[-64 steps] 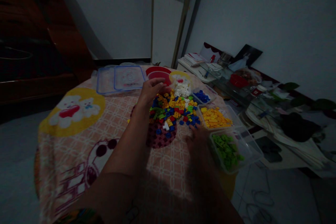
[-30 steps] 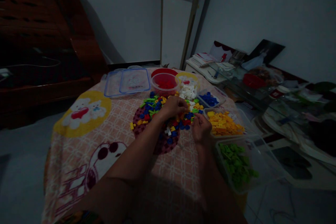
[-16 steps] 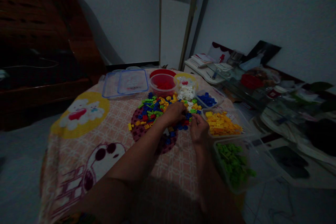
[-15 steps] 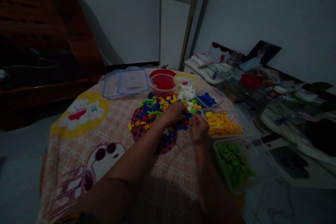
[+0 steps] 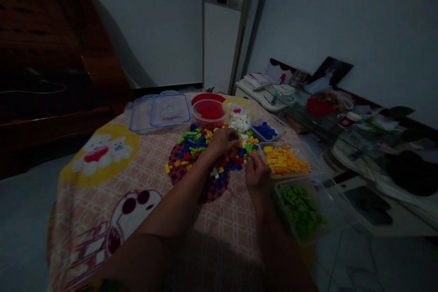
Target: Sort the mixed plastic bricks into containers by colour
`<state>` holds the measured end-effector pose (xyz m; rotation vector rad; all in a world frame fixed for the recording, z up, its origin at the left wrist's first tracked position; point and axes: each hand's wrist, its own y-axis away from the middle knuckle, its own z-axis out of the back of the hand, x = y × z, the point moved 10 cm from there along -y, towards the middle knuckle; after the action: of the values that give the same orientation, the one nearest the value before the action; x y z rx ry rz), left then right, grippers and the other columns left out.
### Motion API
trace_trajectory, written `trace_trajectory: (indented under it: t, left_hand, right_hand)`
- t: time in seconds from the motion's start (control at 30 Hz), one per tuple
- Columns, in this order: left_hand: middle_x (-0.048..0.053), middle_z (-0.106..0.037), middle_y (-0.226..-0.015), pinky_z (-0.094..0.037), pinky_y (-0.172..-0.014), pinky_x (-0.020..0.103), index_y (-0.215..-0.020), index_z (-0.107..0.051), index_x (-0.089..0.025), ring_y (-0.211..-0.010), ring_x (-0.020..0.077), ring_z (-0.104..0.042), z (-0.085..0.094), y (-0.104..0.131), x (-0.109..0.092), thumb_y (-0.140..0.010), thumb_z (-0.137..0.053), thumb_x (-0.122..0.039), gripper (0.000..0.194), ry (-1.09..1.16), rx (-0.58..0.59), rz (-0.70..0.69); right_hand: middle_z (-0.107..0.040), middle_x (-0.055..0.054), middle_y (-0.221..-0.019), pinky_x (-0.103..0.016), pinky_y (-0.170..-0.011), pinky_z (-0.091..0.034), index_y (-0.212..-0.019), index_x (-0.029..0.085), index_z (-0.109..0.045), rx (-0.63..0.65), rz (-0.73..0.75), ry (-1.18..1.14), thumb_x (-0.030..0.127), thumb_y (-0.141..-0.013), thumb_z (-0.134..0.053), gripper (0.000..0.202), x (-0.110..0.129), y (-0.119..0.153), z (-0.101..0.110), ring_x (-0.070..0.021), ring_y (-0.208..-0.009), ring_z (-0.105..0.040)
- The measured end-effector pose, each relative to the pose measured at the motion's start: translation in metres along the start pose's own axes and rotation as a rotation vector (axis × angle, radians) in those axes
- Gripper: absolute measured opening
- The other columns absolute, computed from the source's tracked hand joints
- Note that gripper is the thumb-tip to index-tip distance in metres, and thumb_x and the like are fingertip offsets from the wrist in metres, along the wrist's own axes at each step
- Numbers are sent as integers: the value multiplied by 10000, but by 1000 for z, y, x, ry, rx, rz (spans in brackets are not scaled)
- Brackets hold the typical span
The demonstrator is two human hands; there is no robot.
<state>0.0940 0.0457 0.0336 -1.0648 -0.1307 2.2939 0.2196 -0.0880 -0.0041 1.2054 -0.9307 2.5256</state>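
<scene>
A heap of mixed toy building bricks (image 5: 191,141) in blue, green, yellow, red and white lies mid-table. My left hand (image 5: 223,141) reaches over the heap with its fingers curled down among the bricks; whatever is in them is hidden. At the heap's right edge, my right hand (image 5: 257,172) has thumb and fingers pinched together, and any piece there is too small and dark to name. Beside that hand stands a clear box of yellow bricks (image 5: 285,160). Nearer to me is a box of green bricks (image 5: 303,210).
Behind the heap are a tub of red bricks (image 5: 209,113), a pile of white bricks (image 5: 239,122) and a box of blue bricks (image 5: 265,131). Blue-rimmed clear lids (image 5: 170,109) lie at the back left. A cluttered glass side table (image 5: 308,118) stands to the right.
The view has shifted slightly. My left hand has moved a little to the left over the heap, away from my right hand, which stays pinched at the heap's right edge.
</scene>
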Motion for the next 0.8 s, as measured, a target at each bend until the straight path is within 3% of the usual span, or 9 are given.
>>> trace_trajectory:
  t: [0.23,0.37,0.5,0.6,0.7,0.8]
  left_hand:
    - [37,-733,-796,-508,-706,273,-866,-703,-155,-681,163,-644,16,-2,-6,-666,-654,-178,207,75,-80,3]
    - [20,-713,-758,-496,-697,268,-873,-702,-160,-677,159,-629,20,-1,-16,-662,-652,-213,224,86,-100,-39]
    - [18,-707,-761,-487,-699,268,-920,-721,-154,-682,156,-616,29,1,-24,-682,-644,-247,267,63,-140,-67]
    - [23,-709,-758,-483,-698,270,-930,-730,-155,-677,156,-608,33,-1,-26,-712,-640,-282,267,54,-160,-62]
    - [29,-708,-735,-474,-680,269,-853,-727,-152,-680,164,-615,25,-1,-23,-697,-656,-277,212,54,-137,-20]
    - [20,-694,-686,-466,-645,258,-759,-702,-157,-656,161,-613,1,9,-22,-691,-657,-274,143,105,-69,7]
  right_hand:
    - [-722,-99,-1006,-357,-902,-526,-1096,202,-710,91,166,189,212,-927,-468,295,13,67,25,-213,-960,-662]
    - [-683,-89,-1037,-352,-913,-500,-1069,204,-696,191,242,184,133,-888,-491,282,25,88,15,-212,-996,-610]
    - [-639,-79,-1052,-374,-930,-455,-1015,201,-688,289,281,306,125,-874,-529,226,30,89,-5,-227,-1015,-541]
    - [-618,-81,-1090,-377,-952,-432,-1043,202,-676,295,311,387,161,-920,-520,203,32,89,-12,-231,-1051,-515]
    - [-615,-88,-1098,-379,-959,-424,-1064,204,-668,289,336,468,178,-938,-525,193,33,90,-16,-237,-1071,-507]
    - [-625,-96,-1099,-380,-950,-430,-1073,198,-666,297,356,519,167,-939,-520,200,35,91,-18,-241,-1068,-512]
